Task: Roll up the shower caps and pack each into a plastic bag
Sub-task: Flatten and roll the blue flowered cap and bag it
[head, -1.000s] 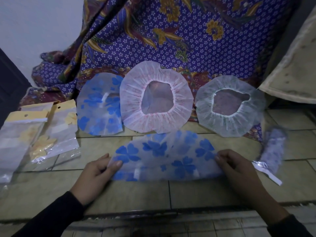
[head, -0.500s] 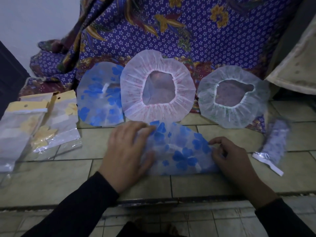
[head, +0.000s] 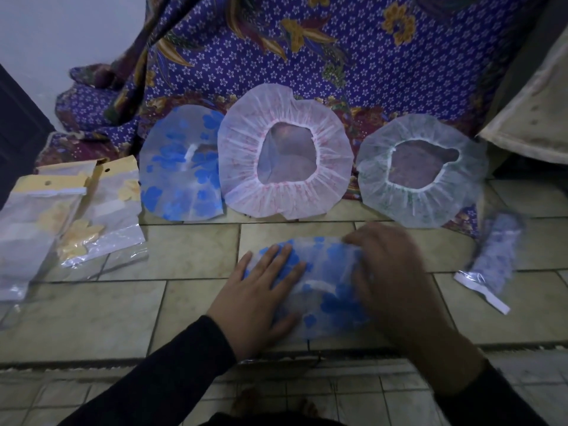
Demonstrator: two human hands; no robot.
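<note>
A clear shower cap with blue flowers (head: 322,272) lies folded on the tiled floor in front of me. My left hand (head: 261,290) presses flat on its left part with straight fingers. Blurred by motion, my right hand (head: 390,278) covers the cap's right part, and its fingertips curl on the cap's top edge. Behind lie three spread caps: another blue-flowered one (head: 181,167), a pink-trimmed white one (head: 246,167) and a greenish white one (head: 424,207). Flat plastic bags with yellow headers (head: 104,210) lie at the left.
A sealed bag holding a rolled cap (head: 495,256) lies at the right. A purple patterned cloth (head: 307,56) hangs behind the caps. The tiled step ends in an edge (head: 92,361) just below my hands. A dark door (head: 18,133) stands at far left.
The cap was stretched wide between both hands. My left hand then folded its left side inward and now presses flat, while my right hand has swept left over the cap's right side.
</note>
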